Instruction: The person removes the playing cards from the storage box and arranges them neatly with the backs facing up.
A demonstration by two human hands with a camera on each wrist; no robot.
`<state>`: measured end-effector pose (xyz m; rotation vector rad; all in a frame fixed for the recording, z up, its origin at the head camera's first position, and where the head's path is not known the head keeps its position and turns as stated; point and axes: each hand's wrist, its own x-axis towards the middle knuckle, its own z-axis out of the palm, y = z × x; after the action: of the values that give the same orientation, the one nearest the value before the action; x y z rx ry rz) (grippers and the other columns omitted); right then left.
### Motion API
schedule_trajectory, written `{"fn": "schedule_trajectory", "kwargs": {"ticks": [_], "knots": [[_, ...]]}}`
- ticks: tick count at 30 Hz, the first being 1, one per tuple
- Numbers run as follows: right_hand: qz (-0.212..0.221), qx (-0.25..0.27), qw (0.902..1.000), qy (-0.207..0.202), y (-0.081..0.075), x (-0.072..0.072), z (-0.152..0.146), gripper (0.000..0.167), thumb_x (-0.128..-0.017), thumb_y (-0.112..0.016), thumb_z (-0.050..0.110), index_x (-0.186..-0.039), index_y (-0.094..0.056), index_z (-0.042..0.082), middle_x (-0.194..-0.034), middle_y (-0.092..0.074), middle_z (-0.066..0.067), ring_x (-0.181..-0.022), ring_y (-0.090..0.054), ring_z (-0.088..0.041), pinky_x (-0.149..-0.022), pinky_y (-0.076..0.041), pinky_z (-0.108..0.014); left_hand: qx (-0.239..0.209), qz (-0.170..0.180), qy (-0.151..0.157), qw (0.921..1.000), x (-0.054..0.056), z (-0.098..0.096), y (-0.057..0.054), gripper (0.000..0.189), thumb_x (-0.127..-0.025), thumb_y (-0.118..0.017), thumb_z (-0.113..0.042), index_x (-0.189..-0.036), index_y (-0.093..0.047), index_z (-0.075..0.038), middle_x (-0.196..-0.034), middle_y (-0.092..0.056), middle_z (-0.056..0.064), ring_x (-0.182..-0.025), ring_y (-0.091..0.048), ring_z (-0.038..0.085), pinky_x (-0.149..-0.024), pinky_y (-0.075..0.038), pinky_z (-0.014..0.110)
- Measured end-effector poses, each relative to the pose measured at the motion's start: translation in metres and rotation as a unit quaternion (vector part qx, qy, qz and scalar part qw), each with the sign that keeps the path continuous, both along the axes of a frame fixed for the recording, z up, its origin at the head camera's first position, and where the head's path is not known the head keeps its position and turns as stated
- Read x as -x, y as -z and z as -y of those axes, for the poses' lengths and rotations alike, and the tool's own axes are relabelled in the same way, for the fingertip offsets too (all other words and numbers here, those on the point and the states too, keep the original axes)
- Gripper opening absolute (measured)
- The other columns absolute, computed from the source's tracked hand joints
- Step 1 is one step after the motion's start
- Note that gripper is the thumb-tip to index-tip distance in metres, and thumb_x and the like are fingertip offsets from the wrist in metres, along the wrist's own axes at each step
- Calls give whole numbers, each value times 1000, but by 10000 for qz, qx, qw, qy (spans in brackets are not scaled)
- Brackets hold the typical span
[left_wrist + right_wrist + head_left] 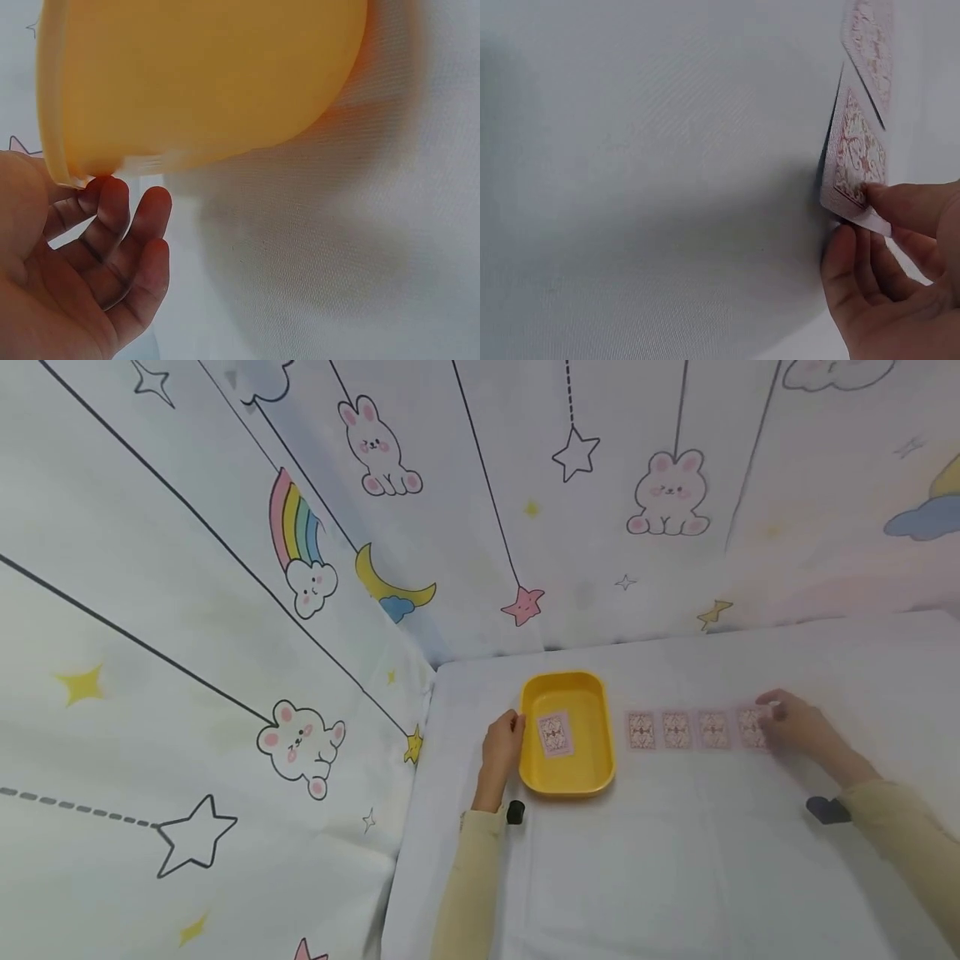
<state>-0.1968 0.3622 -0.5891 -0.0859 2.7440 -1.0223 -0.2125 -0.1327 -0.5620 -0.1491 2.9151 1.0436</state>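
Note:
My left hand [502, 745] pinches the left rim of a yellow tray [606, 752]; in the left wrist view the fingertips [114, 191] are curled under the tray's edge. One playing card [555, 734], face down with a red patterned back, lies inside the tray. To the right of it, several similar face-down cards stand in a row. At the row's right end my right hand [801, 733] holds the last card [855, 154] by its edge, thumb on top and fingers beneath. That card's near edge is tilted up off the cloth.
A white cloth [637, 877] covers the table. Behind it and at the left hang cloth walls [480, 527] printed with bunnies, stars and clouds. Other cards [641, 730] lie between the tray and my right hand. Dark wrist-camera parts [515, 812] show beside both wrists.

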Motion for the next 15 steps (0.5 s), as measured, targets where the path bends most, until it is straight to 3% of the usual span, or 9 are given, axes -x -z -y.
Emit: {"fn": "schedule_trajectory", "kwargs": {"ticks": [5, 15], "knots": [[-616, -311, 9974, -193, 6, 1, 11, 40, -92, -60, 5, -124, -46, -16, -97, -54, -37, -88, -55, -46, -74, -47, -55, 32, 20, -78, 10000, -5, 7, 1, 27, -107, -49, -31, -90, -55, -12, -72, -50, 1, -60, -45, 13, -53, -34, 25], [-809, -586, 9950, -8, 17, -6, 4, 31, -96, -56, 5, -118, -55, -17, -111, -47, -41, -103, -46, -53, -89, -39, -68, -27, 58, 35, 10000, -1, -3, 0, 26, -107, -49, -31, -91, -55, -12, -73, -49, 1, -60, -44, 13, -53, -34, 25]]}}
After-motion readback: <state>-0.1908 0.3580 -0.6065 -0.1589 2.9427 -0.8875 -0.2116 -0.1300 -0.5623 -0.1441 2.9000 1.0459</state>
